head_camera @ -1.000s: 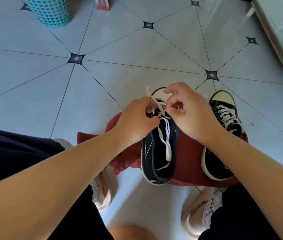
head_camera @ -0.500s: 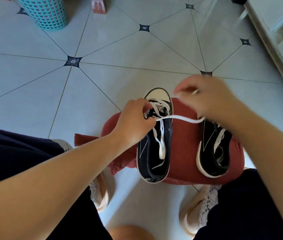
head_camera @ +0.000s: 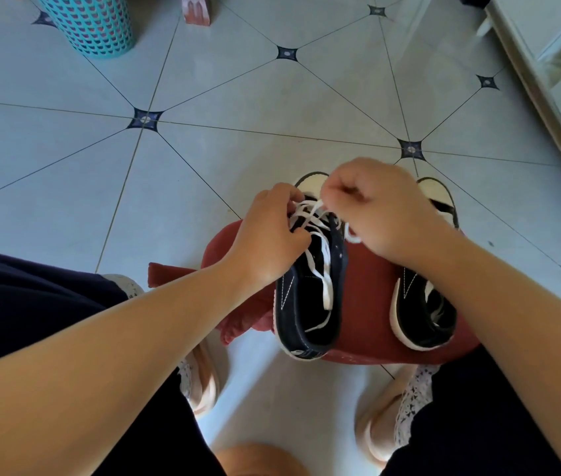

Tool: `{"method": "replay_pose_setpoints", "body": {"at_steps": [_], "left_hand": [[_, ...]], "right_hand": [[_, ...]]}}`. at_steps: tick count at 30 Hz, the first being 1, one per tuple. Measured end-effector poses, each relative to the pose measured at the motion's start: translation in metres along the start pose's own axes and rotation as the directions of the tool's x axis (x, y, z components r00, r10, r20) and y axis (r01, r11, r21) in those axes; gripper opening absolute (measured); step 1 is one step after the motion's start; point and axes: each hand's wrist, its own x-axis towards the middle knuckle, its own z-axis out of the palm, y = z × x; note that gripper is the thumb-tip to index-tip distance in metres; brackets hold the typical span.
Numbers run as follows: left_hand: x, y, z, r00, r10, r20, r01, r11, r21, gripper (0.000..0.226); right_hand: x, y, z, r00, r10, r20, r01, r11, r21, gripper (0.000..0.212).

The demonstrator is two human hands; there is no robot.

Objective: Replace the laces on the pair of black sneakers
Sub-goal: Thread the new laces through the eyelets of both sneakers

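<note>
Two black sneakers with white toe caps stand side by side on a red cushion point(head_camera: 368, 304), toes pointing away from me. The left sneaker point(head_camera: 310, 304) has a white lace point(head_camera: 325, 269) partly threaded, with loose ends trailing into its opening. My left hand point(head_camera: 268, 242) pinches the lace crossings at the sneaker's left eyelets. My right hand point(head_camera: 378, 214) hovers over the toe end, fingers closed on a lace strand near the top eyelets. The right sneaker point(head_camera: 423, 304) is partly hidden under my right forearm; its laces show inside the opening.
Grey tiled floor point(head_camera: 237, 97) all around. A turquoise plastic basket point(head_camera: 90, 22) stands at the far left, a small pink object point(head_camera: 196, 10) beside it. White furniture edge point(head_camera: 547, 80) runs along the right. My slippered feet point(head_camera: 203, 379) sit on either side of the cushion.
My right hand, which had pulled a lace strand out to the right, has come back over the left sneaker's toe end. The left hand stays at the eyelets.
</note>
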Motion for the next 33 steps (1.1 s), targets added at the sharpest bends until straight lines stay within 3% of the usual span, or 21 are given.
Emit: {"method": "replay_pose_setpoints", "body": {"at_steps": [4,8,11,13,15,17,20,23,28,33], "left_hand": [[-0.003,0.005,-0.007,0.997,0.010,0.073,-0.008,1.000,-0.023,0.019],[0.002,0.009,-0.020,0.981,-0.074,0.179,0.081,0.996,-0.030,0.020],[0.004,0.011,-0.029,0.967,-0.072,0.244,0.084,0.996,-0.040,0.045],[0.004,0.016,-0.031,0.956,-0.031,0.290,-0.002,0.994,0.114,0.044],[0.002,0.017,-0.032,0.944,0.009,0.330,-0.101,0.960,0.261,0.033],[0.000,0.015,-0.032,0.934,0.046,0.354,-0.173,0.926,0.336,0.032],[-0.001,0.014,-0.031,0.928,0.080,0.364,-0.229,0.893,0.387,0.028],[-0.002,0.015,-0.028,0.929,0.105,0.354,-0.257,0.872,0.416,0.026],[0.001,0.009,-0.028,0.930,0.087,0.357,-0.247,0.867,0.433,0.027],[0.004,0.004,-0.025,0.933,0.041,0.357,-0.208,0.871,0.444,0.025]], "right_hand": [[-0.010,-0.013,0.002,0.938,-0.006,0.348,-0.017,0.998,0.062,0.019],[-0.017,-0.012,-0.026,0.805,0.056,0.591,-0.262,0.927,0.268,0.022],[-0.021,-0.008,-0.022,0.743,0.013,0.670,-0.149,0.978,0.146,0.023],[-0.024,-0.009,-0.012,0.695,0.026,0.719,-0.098,0.993,0.060,0.027],[-0.026,-0.011,-0.001,0.664,0.067,0.745,-0.085,0.996,-0.014,0.028],[-0.028,-0.011,0.011,0.664,0.079,0.743,0.050,0.988,-0.149,0.027],[-0.033,-0.014,0.034,0.779,0.012,0.627,0.322,0.851,-0.416,0.023],[-0.041,-0.020,0.051,0.829,-0.026,0.559,0.380,0.759,-0.528,0.032],[-0.041,-0.005,0.054,0.814,-0.079,0.576,0.448,0.716,-0.535,0.022],[-0.037,0.012,0.051,0.792,-0.095,0.603,0.440,0.773,-0.457,0.033]]}}
